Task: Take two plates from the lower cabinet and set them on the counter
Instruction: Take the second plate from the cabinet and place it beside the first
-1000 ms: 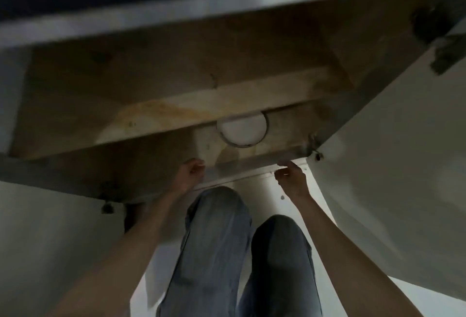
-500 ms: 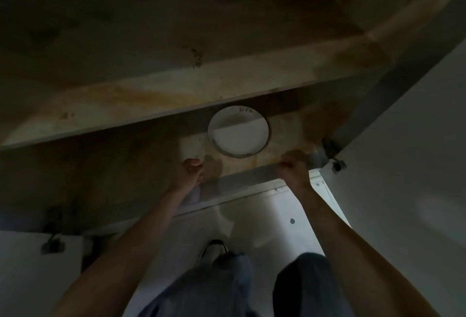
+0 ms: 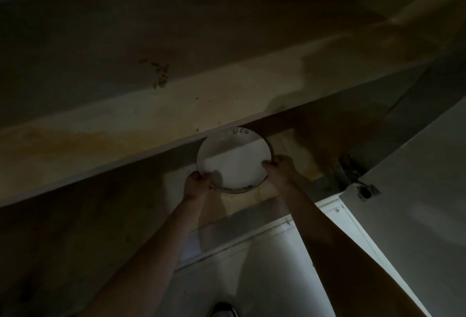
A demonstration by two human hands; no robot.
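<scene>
A round white plate [image 3: 235, 159] with dark lettering near its far rim lies on the bottom shelf of the open lower cabinet, partly under the middle shelf's front edge. A darker rim shows beneath its near edge, which may be a second plate below it. My left hand [image 3: 197, 185] grips the plate's near-left rim. At the near-right rim my right hand [image 3: 280, 169] holds on, its thumb resting on the top face. Both arms reach in from below.
The wooden middle shelf [image 3: 156, 125] juts out just above the plate. The white cabinet door [image 3: 413, 205] stands open to the right, its hinge [image 3: 363, 189] close to my right forearm. A white floor and a shoe tip [image 3: 222, 309] lie below.
Both hands moved from the cabinet's front edge in to the plate and closed on its rim. The view has drawn nearer to the cabinet.
</scene>
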